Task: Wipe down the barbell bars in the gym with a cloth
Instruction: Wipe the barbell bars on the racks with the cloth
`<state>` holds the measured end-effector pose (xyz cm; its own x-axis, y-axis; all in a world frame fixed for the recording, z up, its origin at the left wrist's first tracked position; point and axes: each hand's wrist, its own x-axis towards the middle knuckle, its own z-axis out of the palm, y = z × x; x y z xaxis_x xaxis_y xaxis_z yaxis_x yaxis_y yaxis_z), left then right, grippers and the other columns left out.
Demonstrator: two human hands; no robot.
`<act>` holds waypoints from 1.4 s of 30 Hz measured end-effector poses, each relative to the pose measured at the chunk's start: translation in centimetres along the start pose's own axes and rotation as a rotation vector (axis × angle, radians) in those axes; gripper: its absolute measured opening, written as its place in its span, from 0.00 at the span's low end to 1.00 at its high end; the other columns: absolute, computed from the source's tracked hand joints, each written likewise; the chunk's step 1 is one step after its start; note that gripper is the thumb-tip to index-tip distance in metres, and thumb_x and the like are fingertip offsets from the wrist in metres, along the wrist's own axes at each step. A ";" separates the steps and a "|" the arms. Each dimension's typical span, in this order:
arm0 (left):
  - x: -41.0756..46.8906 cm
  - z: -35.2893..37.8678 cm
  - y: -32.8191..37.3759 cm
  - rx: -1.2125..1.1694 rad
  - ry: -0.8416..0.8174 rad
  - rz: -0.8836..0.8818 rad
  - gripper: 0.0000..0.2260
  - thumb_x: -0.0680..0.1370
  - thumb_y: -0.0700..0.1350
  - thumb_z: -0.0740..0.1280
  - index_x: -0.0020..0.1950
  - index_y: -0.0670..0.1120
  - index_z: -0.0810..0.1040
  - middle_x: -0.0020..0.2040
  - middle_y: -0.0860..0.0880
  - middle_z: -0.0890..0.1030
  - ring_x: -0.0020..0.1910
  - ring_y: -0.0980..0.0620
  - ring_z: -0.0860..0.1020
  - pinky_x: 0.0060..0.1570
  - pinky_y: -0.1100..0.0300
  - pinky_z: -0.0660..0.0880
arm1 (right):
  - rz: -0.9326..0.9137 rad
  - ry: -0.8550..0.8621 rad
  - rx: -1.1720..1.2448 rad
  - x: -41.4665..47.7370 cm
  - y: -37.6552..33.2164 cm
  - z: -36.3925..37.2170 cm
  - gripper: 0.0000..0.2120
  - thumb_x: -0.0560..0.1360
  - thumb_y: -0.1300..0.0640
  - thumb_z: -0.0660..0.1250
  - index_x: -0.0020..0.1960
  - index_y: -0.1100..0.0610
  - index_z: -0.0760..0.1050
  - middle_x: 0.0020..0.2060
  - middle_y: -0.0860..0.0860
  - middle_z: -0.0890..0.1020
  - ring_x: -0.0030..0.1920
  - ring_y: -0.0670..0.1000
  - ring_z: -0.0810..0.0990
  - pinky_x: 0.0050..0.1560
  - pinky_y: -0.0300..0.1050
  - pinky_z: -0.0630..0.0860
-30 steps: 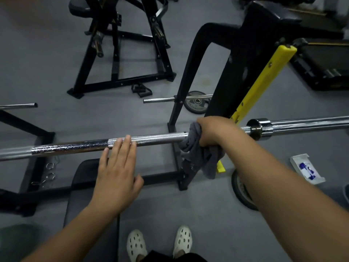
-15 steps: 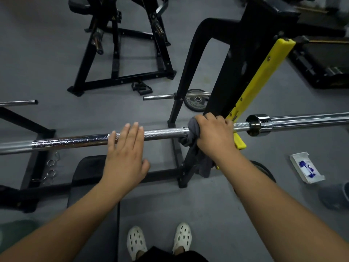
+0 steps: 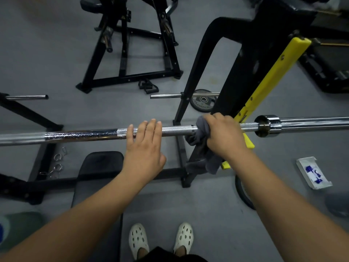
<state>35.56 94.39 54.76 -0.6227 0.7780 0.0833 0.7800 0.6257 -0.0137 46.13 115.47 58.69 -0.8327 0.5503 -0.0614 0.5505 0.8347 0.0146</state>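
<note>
Your left hand [image 3: 145,148] has slid right along the barbell bar [image 3: 85,134], further onto the knurling now, fingers straight and close together, lying flat over the steel. Next along, the grey cloth [image 3: 202,129] stays wrapped round the bar beside the yellow rack guard [image 3: 272,76]. Your right hand [image 3: 224,137] curls tight over it, just short of the collar [image 3: 266,125]. Below is the grey gym floor [image 3: 47,53]: spring clips [image 3: 58,161] at left, a black bench [image 3: 102,163], a weight plate [image 3: 203,101] beyond, a white packet [image 3: 313,173] at right.
</note>
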 end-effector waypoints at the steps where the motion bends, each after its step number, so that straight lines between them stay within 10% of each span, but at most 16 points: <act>1: 0.0 -0.1 0.0 0.000 -0.005 -0.001 0.40 0.71 0.52 0.66 0.79 0.40 0.57 0.78 0.42 0.63 0.76 0.41 0.61 0.75 0.36 0.53 | -0.021 0.065 -0.006 -1.0 -0.2 0.8 0.29 0.66 0.60 0.69 0.66 0.52 0.70 0.60 0.53 0.76 0.59 0.60 0.73 0.58 0.56 0.72; 8: 0.1 -0.2 0.0 0.001 -0.003 -0.006 0.40 0.71 0.52 0.67 0.79 0.41 0.58 0.78 0.42 0.63 0.76 0.42 0.61 0.75 0.36 0.54 | 0.074 0.194 0.018 -1.4 -3.1 0.9 0.25 0.66 0.58 0.68 0.63 0.49 0.72 0.60 0.51 0.77 0.61 0.58 0.74 0.65 0.58 0.66; 13: 0.1 -0.2 -0.2 -0.003 0.000 0.004 0.39 0.71 0.52 0.68 0.79 0.41 0.59 0.77 0.42 0.64 0.76 0.42 0.63 0.74 0.36 0.55 | -0.225 0.186 0.044 -1.8 -6.3 1.0 0.32 0.68 0.55 0.71 0.71 0.48 0.68 0.68 0.51 0.74 0.68 0.57 0.72 0.71 0.61 0.63; 19: 0.0 -0.3 -0.5 -0.017 0.020 0.009 0.38 0.71 0.50 0.67 0.79 0.42 0.60 0.78 0.43 0.64 0.76 0.43 0.63 0.75 0.38 0.56 | 0.248 0.215 0.051 -2.6 -1.0 1.4 0.27 0.66 0.60 0.68 0.64 0.50 0.71 0.65 0.51 0.75 0.67 0.58 0.71 0.64 0.59 0.66; 24: -0.1 -0.4 -0.7 -0.022 0.029 0.002 0.38 0.70 0.52 0.66 0.79 0.41 0.61 0.78 0.43 0.64 0.77 0.43 0.62 0.75 0.38 0.56 | -0.193 0.199 0.110 -2.6 -8.3 1.4 0.32 0.68 0.54 0.70 0.71 0.51 0.68 0.70 0.53 0.72 0.71 0.59 0.69 0.70 0.60 0.64; 30: -1.5 -0.7 -2.0 0.003 -0.001 -0.091 0.39 0.72 0.51 0.67 0.80 0.42 0.56 0.80 0.42 0.58 0.79 0.43 0.56 0.77 0.38 0.53 | 0.037 0.217 0.033 -2.4 -3.7 2.0 0.34 0.65 0.53 0.73 0.70 0.53 0.68 0.68 0.53 0.74 0.64 0.62 0.72 0.66 0.60 0.64; 37: -2.9 -1.3 -2.5 -0.001 -0.027 -0.133 0.39 0.70 0.49 0.65 0.79 0.42 0.59 0.80 0.41 0.59 0.79 0.41 0.58 0.75 0.39 0.56 | -0.317 0.172 0.074 -1.5 -9.5 1.2 0.33 0.69 0.51 0.65 0.74 0.52 0.65 0.71 0.55 0.70 0.69 0.62 0.69 0.71 0.63 0.63; 42: -3.6 -1.1 -3.5 -0.026 -0.035 -0.090 0.39 0.72 0.48 0.64 0.81 0.43 0.54 0.81 0.43 0.55 0.80 0.43 0.54 0.77 0.40 0.53 | -0.010 0.226 0.150 -3.2 -6.1 2.1 0.37 0.63 0.59 0.73 0.71 0.55 0.68 0.70 0.56 0.72 0.69 0.62 0.69 0.68 0.62 0.63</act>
<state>35.19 89.35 55.63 -0.6920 0.7203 0.0480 0.7217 0.6920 0.0178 45.57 108.58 56.71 -0.8211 0.5468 0.1638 0.5305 0.8370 -0.1343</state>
